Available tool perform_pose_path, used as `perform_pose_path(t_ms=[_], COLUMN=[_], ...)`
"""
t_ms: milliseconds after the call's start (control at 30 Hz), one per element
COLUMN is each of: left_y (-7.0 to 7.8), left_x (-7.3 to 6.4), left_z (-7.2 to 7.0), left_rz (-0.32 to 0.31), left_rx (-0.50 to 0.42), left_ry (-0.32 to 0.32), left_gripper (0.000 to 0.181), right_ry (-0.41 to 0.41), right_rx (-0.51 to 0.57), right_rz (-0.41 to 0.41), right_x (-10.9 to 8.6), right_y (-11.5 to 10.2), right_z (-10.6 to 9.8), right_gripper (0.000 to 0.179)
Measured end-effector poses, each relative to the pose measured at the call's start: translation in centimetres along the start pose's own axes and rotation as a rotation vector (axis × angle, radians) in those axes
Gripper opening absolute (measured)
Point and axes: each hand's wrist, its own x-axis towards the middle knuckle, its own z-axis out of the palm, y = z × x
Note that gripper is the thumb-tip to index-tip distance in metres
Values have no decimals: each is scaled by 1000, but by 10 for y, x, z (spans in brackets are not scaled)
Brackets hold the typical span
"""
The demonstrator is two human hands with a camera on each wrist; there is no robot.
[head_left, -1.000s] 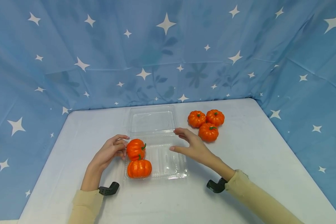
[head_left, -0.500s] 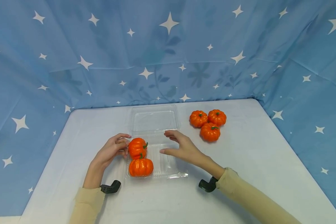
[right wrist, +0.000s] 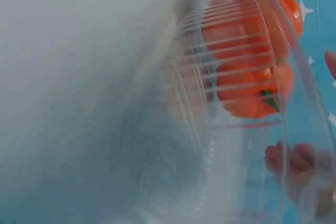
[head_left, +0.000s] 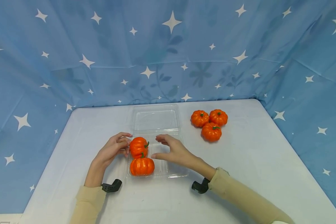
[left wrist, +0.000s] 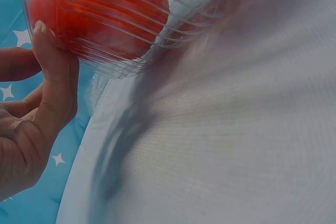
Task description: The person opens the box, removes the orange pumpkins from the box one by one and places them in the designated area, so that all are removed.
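Note:
An opened clear plastic clamshell box [head_left: 178, 174] lies on the table, its lid [head_left: 156, 120] folded back. Two orange toy pumpkins sit in its left part: the rear pumpkin [head_left: 137, 148] and the front pumpkin [head_left: 142, 167]. My left hand [head_left: 112, 150] is at the box's left side; in the left wrist view a fingertip [left wrist: 40, 27] touches the outside of the ribbed wall. Over the box, to the right of the pumpkins, my right hand [head_left: 175, 151] hovers with thumb and fingers spread apart, nothing between them. Its contact with the rear pumpkin is not visible.
Three more orange pumpkins [head_left: 211, 132] are clustered on the white table [head_left: 240, 161] at the back right. A blue curtain [head_left: 114, 46] with white stars hangs behind and beside the table.
My right hand has moved left over the box, closer to the pumpkins. The left hand keeps its place at the box's side. The whole view has shifted slightly.

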Motion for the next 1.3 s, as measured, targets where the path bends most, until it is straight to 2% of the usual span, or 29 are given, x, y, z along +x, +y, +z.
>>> perform_pose_path(t_ms=[300, 733, 933, 1033, 1167, 1300], left_y=[0, -1, 0, 0, 0, 0], left_x=[0, 1, 0, -1, -1, -1], left_z=[0, 1, 1, 1, 1, 1], left_rz=[0, 9, 13, 17, 21, 25], left_rx=[-3, 5, -3, -6, -4, -1], left_ry=[-1, 2, 8, 9, 7, 3], left_gripper=[42, 41, 41, 41, 40, 40], right_ry=[-52, -90, -164, -202, -228, -245], right_rx=[-25, -91, -124, -146, -165, -162], right_rz=[52, 41, 86, 82, 75, 101], right_x=[3, 3, 4, 5, 6, 6], right_y=[-1, -4, -5, -4, -2, -1], right_z=[17, 24, 24, 25, 27, 30], right_gripper=[80, 75, 73, 67, 61, 59])
